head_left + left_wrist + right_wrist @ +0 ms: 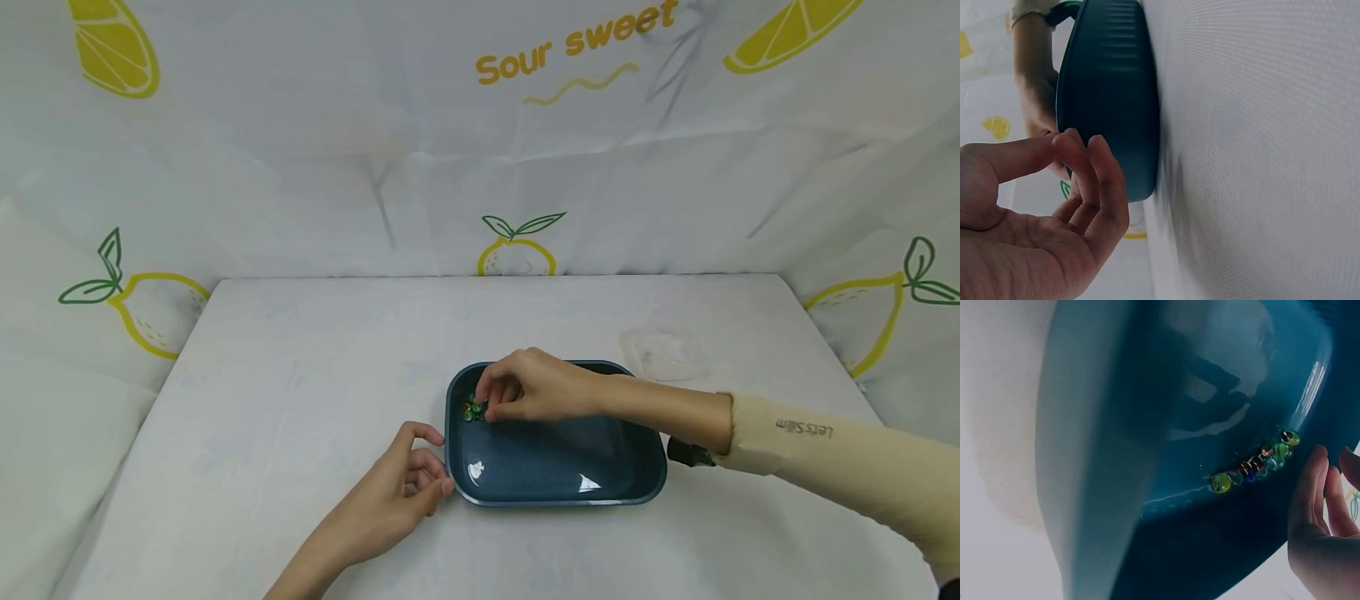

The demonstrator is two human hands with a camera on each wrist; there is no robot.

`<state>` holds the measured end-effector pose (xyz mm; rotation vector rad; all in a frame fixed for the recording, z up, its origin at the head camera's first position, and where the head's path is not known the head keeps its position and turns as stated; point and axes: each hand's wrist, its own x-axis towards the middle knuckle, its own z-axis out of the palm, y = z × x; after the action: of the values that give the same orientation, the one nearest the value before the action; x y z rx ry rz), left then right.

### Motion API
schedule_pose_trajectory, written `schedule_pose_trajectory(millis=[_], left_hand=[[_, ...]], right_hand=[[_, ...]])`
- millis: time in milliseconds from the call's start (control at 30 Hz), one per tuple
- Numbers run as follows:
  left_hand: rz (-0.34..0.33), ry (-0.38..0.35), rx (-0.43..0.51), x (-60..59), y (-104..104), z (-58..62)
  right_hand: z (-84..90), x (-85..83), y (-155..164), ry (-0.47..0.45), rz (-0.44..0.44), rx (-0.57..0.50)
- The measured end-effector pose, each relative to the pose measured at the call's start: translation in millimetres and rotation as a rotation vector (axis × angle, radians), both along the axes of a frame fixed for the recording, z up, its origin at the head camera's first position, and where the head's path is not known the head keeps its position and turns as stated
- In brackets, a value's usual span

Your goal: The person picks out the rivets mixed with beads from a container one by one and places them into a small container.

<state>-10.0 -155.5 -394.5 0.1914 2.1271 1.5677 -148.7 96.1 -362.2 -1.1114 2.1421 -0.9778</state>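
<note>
Lying across the whole scene, the white bench (300,400) is carrying a dark blue tray (555,467), which is sitting right of the middle with its long axis running left to right. Just beyond the tray's far right corner a clear plastic lid (663,354) is resting flat. The right hand (528,387) is reaching in over the tray's far rim, its fingers bunching down at the far left corner; whether they are pinching anything I cannot tell from the head view, though the right wrist view is showing the fingers (1310,506) straight and just beside the marbles rather than closed on them. The left hand (401,487) is resting on the bench at the tray's near left corner, its fingers loosely curling and touching the outer wall, holding nothing. Smallest of all, the marbles (472,408), green and yellow glass, are clustering in a short row inside the tray's far left corner, directly under the right fingertips, so the right hand is far nearer to them than the left.
</note>
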Motion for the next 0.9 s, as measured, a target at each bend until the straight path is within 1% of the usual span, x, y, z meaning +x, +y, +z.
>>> schedule_pose_trajectory(millis=[400,900], left_hand=[[-0.002,0.001,-0.002,0.0,-0.1,-0.2],[-0.004,0.008,0.01,0.7,-0.7,-0.9]], right_hand=[[-5.6,-2.1,-4.5,-0.053,0.038,0.047],[-12.1,-1.4,-10.8,-0.067,0.042,0.089]])
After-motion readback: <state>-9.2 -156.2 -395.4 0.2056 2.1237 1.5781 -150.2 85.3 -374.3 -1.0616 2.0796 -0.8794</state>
